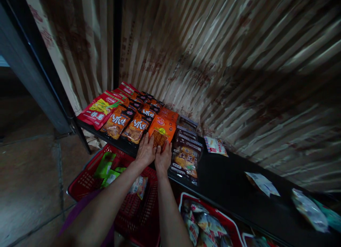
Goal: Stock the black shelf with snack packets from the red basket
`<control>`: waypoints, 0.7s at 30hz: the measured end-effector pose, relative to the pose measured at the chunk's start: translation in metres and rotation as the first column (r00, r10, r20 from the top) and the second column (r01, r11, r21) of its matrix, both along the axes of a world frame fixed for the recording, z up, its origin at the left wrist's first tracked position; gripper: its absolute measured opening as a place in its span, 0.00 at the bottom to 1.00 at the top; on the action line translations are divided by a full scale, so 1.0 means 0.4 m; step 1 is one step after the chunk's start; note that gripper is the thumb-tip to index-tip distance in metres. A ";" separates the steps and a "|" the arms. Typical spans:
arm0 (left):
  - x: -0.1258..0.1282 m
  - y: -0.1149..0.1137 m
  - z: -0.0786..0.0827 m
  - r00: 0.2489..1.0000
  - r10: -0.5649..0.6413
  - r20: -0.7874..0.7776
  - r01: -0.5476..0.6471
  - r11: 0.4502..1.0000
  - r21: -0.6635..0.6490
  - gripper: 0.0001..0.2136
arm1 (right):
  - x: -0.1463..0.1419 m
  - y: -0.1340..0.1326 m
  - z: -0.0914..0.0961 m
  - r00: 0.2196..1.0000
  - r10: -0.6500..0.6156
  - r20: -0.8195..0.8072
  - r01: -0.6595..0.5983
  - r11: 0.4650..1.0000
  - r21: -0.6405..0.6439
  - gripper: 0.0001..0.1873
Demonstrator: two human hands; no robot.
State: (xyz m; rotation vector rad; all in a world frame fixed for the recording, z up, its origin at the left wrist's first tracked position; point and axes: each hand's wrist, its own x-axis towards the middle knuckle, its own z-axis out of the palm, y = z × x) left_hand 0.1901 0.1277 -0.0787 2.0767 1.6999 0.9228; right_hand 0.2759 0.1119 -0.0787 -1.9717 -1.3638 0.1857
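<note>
My left hand (145, 151) and my right hand (163, 157) lie side by side on the near end of an orange snack packet (162, 130) on a dark shelf (229, 183). Fingers of both hands rest flat on the packet's lower edge. To the left of the orange packet lie brown-orange snack bags (127, 123) and a red packet (99, 109). Dark packets with a potato picture (187, 159) sit just right of my right hand.
A red basket (87, 183) with green packets stands on the floor below the shelf; another red basket (207, 222) holds snack bags at the lower right. Loose packets (262, 183) lie further right on the shelf. A striped panel rises behind.
</note>
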 end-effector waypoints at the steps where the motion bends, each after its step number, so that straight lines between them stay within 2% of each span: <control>1: 0.001 0.003 -0.001 1.000 0.006 0.013 -0.006 1.000 0.007 0.25 | 0.000 0.000 0.000 1.000 0.000 -0.001 0.000 1.000 0.000 0.32; 6: 0.000 0.014 -0.005 0.998 0.004 0.066 -0.005 1.000 0.018 0.24 | -0.001 0.001 -0.005 1.000 -0.003 -0.005 0.003 1.000 -0.006 0.32; 12: -0.008 0.024 0.002 0.995 -0.018 0.094 0.018 1.000 0.000 0.25 | 0.004 0.000 -0.010 1.000 0.007 -0.006 -0.007 0.999 0.053 0.31; 21: -0.007 0.020 0.003 0.999 -0.033 0.024 0.033 0.999 -0.009 0.27 | 0.009 0.013 -0.018 1.000 0.004 -0.016 -0.004 1.000 0.013 0.33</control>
